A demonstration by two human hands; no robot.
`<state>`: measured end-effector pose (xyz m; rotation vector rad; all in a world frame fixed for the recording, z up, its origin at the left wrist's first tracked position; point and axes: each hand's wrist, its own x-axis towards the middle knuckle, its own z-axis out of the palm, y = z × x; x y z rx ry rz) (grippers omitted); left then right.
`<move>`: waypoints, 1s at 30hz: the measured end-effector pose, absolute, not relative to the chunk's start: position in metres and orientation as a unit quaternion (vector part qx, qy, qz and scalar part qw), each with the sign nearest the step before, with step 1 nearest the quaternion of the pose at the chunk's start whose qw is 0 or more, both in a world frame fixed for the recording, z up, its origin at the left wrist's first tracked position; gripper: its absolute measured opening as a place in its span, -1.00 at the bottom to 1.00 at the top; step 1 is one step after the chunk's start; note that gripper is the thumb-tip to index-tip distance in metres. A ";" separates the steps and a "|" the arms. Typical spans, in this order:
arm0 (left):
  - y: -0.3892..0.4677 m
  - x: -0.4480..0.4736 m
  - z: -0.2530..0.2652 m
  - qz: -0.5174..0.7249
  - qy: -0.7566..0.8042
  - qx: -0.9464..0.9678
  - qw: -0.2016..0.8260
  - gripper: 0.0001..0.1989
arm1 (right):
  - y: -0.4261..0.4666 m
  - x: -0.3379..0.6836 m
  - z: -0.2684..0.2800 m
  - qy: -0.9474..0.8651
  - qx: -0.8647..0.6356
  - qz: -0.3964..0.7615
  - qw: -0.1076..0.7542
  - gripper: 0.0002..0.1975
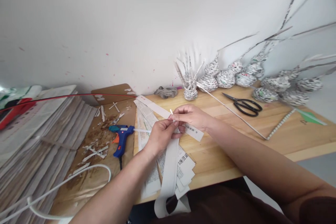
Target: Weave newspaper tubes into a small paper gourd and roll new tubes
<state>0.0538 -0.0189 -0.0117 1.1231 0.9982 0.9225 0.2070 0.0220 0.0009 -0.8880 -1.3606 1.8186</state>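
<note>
My left hand (160, 134) and my right hand (191, 114) meet above the wooden table, fingers pinched together on a newspaper strip (169, 173). A thin white rolled tip (171, 111) pokes up between the fingers. From the hands the strip hangs toward me and curls over the table's front edge. Beneath lies a fanned pile of cut newspaper strips (149, 175), some with printed characters. Part of the pinched paper is hidden by my fingers. A blue glue gun (123, 141) lies to the left, with a glue stick in its rear pointing toward my left hand.
Black scissors (245, 105) lie at the right. Several woven paper gourd shapes (226, 78) line the wall, long ends sticking out. A small woven piece (190, 92) with upright spokes stands left of them. Stacked newspapers (60, 140), brown cardboard (105, 168) with scraps and a white cable (60, 186) occupy the left.
</note>
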 end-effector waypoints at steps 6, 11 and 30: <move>-0.020 0.056 -0.012 0.382 0.443 0.494 0.643 -0.66 | 0.020 0.204 0.002 -0.479 -0.382 0.697 0.372 -0.63; -0.021 0.055 -0.009 0.376 0.429 0.517 0.639 -0.63 | 0.018 0.202 0.003 -0.462 -0.386 0.697 0.390 -0.57; -0.020 0.053 -0.011 0.367 0.430 0.528 0.634 -0.66 | 0.020 0.207 0.005 -0.507 -0.351 0.710 0.341 -0.68</move>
